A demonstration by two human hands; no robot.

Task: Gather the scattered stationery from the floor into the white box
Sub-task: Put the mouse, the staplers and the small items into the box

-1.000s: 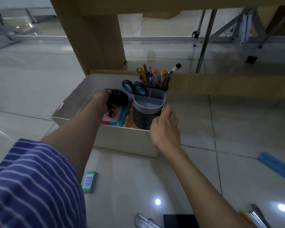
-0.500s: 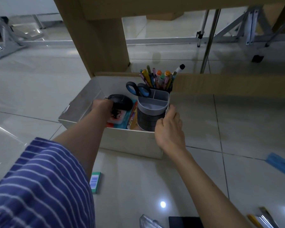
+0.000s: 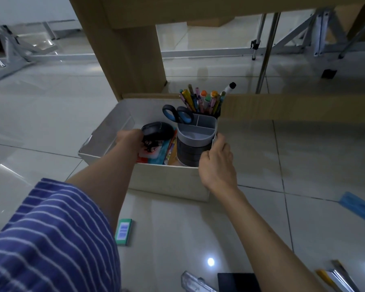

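Since before, we've lowered the black mouse (image 3: pixel 157 130) onto the books; left hand (image 3: pixel 130 140) still curled on it. Right hand (image 3: pixel 216 163) pinches the white box (image 3: pixel 169 180) corner, steadying it. Green eraser (image 3: pixel 124 231) waits on floor near the box's front edge.

A wooden desk leg (image 3: pixel 133 49) stands beside metal frames (image 3: pixel 316 34).

We're looking at a dim, cool-toned view, greyish-blue all over. The glossy floor tiles (image 3: pixel 251 224) throw back a hard white lamp glare near the bottom centre, with another at the right edge. Under the wooden desk (image 3: pixel 135 49) it's shadowy, and the white box (image 3: pixel 169 182) sits in muted light. We see straight lines bowing toward the edges, and the striped sleeve (image 3: pixel 51 239) looks soft and slightly blurred up close.
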